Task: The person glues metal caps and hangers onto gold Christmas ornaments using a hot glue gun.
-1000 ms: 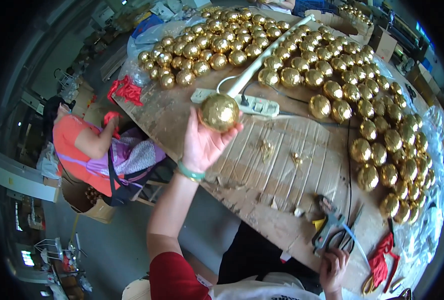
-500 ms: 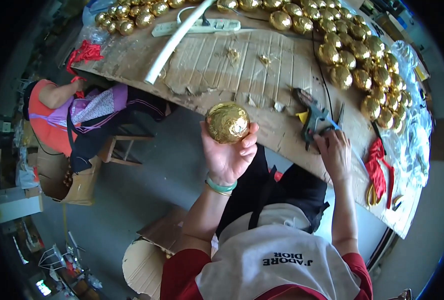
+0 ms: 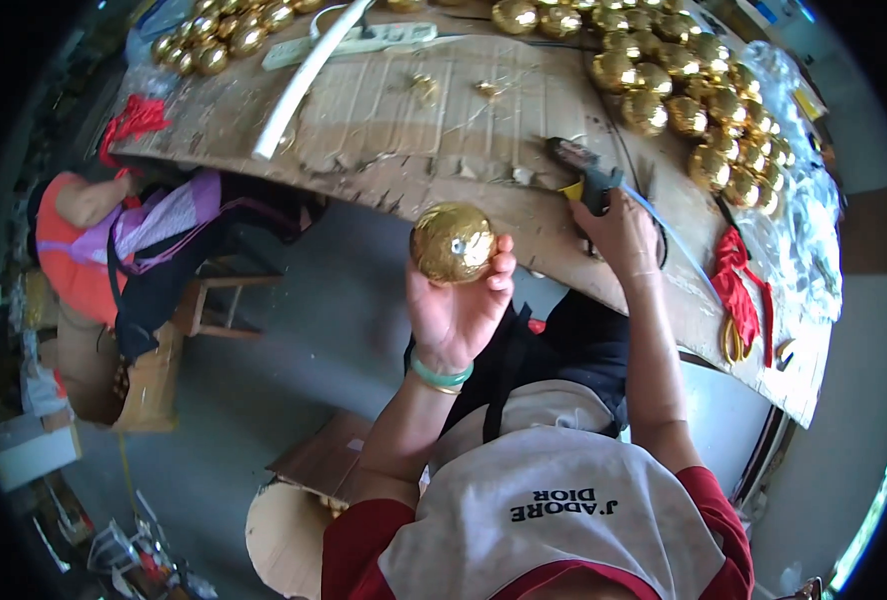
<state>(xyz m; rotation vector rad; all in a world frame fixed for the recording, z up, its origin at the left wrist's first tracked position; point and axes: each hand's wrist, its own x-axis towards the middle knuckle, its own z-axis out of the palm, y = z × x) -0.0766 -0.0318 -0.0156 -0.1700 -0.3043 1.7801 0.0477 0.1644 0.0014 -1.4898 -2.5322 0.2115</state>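
- I've got a co-worker (image 3: 76, 265) in orange, far left, wooden stool (image 3: 194, 308) beside them
- Open cardboard box (image 3: 152, 385) near stool
- White tube (image 3: 304, 90) crossing my view of power strip (image 3: 394, 38)
- Red fabric (image 3: 139, 118), table's (image 3: 214, 125) left corner
- Clear plastic (image 3: 804, 240), right edge

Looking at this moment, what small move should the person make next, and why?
Probably bring the dark glue gun closer to the golden ball: the right hand is at the gun, its grip partly hidden, while the left hand holds the ball up, with a clear gap between the two.
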